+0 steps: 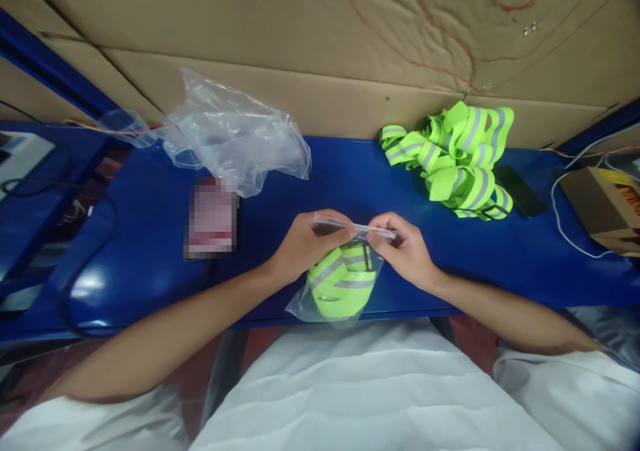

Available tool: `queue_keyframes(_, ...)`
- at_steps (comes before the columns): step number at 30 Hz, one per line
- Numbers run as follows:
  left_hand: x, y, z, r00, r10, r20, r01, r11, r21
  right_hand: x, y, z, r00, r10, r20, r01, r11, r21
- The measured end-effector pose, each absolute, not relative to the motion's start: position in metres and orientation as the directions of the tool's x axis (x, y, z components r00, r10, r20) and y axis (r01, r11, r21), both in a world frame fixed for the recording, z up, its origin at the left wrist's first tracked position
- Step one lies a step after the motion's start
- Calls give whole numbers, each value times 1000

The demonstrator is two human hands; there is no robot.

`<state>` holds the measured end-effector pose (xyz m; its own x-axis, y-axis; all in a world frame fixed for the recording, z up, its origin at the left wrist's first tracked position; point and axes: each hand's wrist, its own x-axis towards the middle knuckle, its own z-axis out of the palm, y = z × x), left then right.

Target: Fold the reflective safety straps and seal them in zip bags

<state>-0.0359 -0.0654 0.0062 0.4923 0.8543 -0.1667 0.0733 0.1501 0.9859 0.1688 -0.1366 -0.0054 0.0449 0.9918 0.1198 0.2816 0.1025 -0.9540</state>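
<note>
A clear plastic bag (299,302) with a folded neon yellow-green reflective strap (345,291) inside hangs at the table's front edge. My left hand (313,241) pinches the left part of the bag's top edge between thumb and fingers. On the right part of the same edge, my right hand (403,244) has its thumb and fingers closed. The two thumbs are close together near the middle of the opening strip. A black buckle shows through the plastic near the top of the strap.
Loose neon straps (465,151) lie in a heap at the back right, beside a dark phone (520,191). Clear bags (235,131) are at the back left, above a pixelated object (211,218). A cardboard box (595,204) and white cable sit far right on the blue table (320,184).
</note>
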Motion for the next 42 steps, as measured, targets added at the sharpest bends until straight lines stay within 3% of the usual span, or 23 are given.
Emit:
queue_keyframes(8,-34,-68,7,480,875,-66,99,20,995,165,-137,3,46,992,117,271,101,-957)
queue_keyframes(15,-39,-62,12,533,838,-119,69,98,993,176,-128,-2,47,993,109,289,91,-953)
queue_keyframes(19,-47,-50,20,671,713,-201,159,126,979,200,-114,6,-95,995,-23,254,2,-967)
queue_keyframes(22,-53,-44,21,675,698,-240,249,91,964,215,-108,14,-167,980,-104,215,-67,-974)
queue_keyframes(30,-49,-48,19,658,718,-227,185,137,973,217,-112,19,-104,995,2,240,27,-970)
queue_keyframes(35,-48,-56,20,659,726,-196,85,188,979,221,-110,25,-45,999,7,129,13,-992)
queue_keyframes(39,-45,-62,16,521,845,-118,-30,157,987,210,-113,17,-292,951,-99,21,-97,-995)
queue_keyframes(42,-43,-59,13,424,902,-77,-59,113,992,201,-113,7,-388,913,-124,92,-95,-991)
